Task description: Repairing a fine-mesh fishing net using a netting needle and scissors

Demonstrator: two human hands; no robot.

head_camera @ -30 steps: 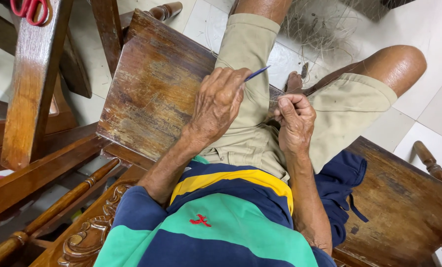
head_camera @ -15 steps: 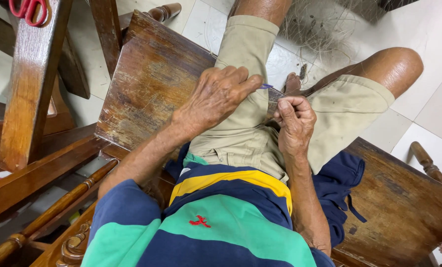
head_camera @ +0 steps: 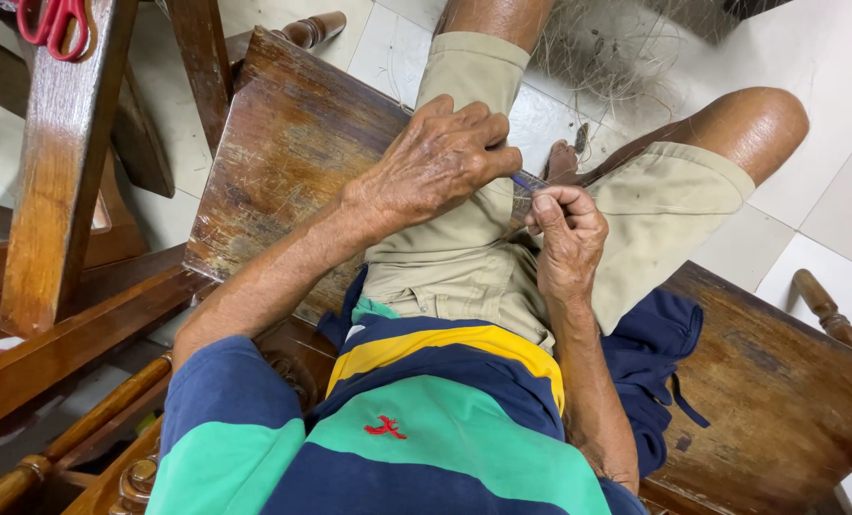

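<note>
My left hand [head_camera: 435,162] is closed around a thin blue netting tool [head_camera: 527,181], whose tip pokes out toward my right hand. My right hand [head_camera: 564,238] sits just below it over my lap, thumb and fingers pinched on fine threads of a pale fishing net [head_camera: 616,48]. The net spreads thinly over the floor tiles and my knees. The two hands almost touch at the tool's tip. I sit in khaki shorts on a worn wooden bench [head_camera: 283,143].
Red-handled scissors [head_camera: 52,19] hang on a wooden post at the top left. More wooden furniture rails [head_camera: 73,353] crowd the left side. A dark blue cloth [head_camera: 659,362] lies on the bench by my right hip. White floor tiles [head_camera: 826,219] lie to the right.
My left hand has swung the blue tool to the right, bringing it in against my right hand. The right hand has stayed over my lap, pinching the threads.
</note>
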